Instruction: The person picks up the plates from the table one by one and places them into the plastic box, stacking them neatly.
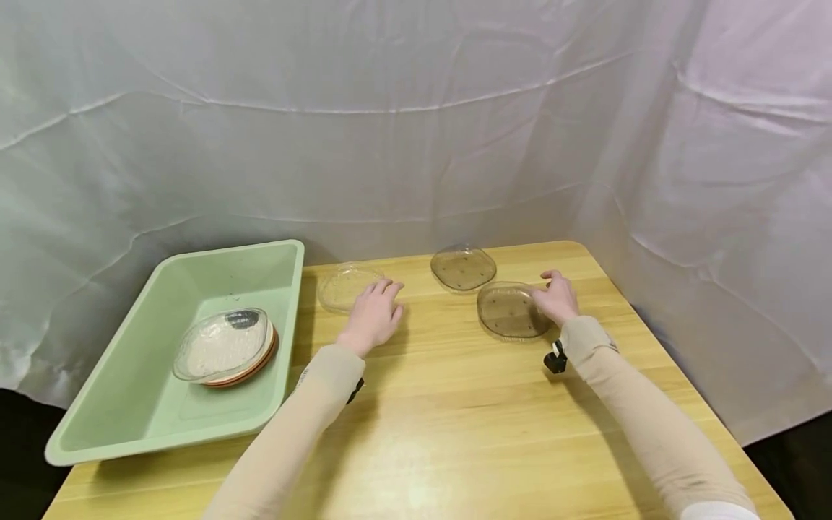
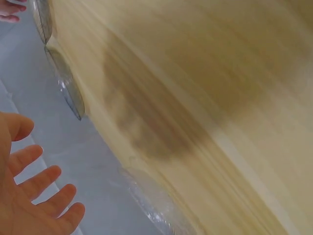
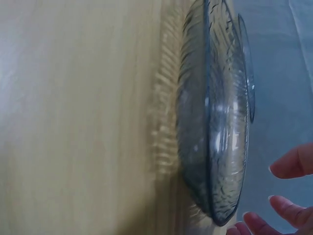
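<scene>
My left hand [image 1: 373, 316] hovers over the table beside a clear plastic plate [image 1: 339, 289], its fingers spread and holding nothing. In the left wrist view that hand stays apart from the clear plate. My right hand [image 1: 559, 297] is at the right edge of a smoky brown see-through plate [image 1: 510, 314] with a ribbed rim. The right wrist view shows its fingers [image 3: 293, 164] parted and nothing between them. Just behind lies a second smoky plate [image 1: 463, 267], flat on the table near its back edge.
A green plastic tub [image 1: 162, 393] stands on the left of the wooden table [image 1: 422, 433]. Inside it, a clear plate [image 1: 224, 347] tops a stack with an orange-brown plate [image 1: 250, 372] below. Pale cloth [image 1: 390, 144] hangs behind and on the right.
</scene>
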A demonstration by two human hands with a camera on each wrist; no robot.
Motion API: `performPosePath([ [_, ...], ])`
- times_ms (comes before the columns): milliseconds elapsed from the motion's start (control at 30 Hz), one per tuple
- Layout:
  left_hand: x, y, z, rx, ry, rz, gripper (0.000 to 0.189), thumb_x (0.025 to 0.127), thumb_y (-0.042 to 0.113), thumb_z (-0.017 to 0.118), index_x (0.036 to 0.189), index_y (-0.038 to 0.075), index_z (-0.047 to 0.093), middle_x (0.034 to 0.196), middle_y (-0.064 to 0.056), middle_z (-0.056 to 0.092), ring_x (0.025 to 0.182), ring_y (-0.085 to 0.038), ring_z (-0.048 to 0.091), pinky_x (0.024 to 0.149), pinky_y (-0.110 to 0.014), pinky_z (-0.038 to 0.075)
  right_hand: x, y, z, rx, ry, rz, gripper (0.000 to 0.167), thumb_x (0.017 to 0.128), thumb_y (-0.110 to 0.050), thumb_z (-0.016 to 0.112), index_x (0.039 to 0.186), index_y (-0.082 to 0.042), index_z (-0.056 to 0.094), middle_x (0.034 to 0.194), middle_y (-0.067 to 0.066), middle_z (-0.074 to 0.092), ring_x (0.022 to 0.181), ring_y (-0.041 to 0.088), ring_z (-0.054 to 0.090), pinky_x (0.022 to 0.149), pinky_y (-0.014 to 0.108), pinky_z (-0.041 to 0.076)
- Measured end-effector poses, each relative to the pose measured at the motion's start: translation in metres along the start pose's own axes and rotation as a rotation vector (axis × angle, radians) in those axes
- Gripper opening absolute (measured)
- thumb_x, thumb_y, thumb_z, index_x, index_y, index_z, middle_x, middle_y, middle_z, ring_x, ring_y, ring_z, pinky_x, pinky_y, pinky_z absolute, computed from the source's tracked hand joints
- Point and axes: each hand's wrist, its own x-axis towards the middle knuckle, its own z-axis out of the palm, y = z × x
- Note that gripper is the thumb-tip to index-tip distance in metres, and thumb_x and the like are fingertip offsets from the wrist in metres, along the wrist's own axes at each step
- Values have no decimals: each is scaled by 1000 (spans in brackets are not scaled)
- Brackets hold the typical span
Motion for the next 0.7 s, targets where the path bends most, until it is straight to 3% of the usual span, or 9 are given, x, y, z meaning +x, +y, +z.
performPosePath([
  [233,0,9,12,-2,2,25,48,106,29,49,150,10,44,156,-16,44,144,-39,43,118,-56,39,-1,11,-4,-20,-28,29,66,99,-27,52,151,5,30,137,33,45,123,45,47,107,59,42],
  [400,0,12,19,-13,14,38,47,105,27,51,149,10,45,155,-16,45,143,-39,44,118,-56,39,-2,16,-3,-35,-74,60,67,98,-27,51,151,7,28,142,34,46,129,47,47,111,58,42],
  [700,0,16,23,-2,9,39,47,105,28,50,149,11,45,155,-16,45,142,-40,45,120,-56,36,-1,22,-1,-110,-92,39,64,98,-30,52,144,11,37,141,36,48,129,49,48,112,58,40],
])
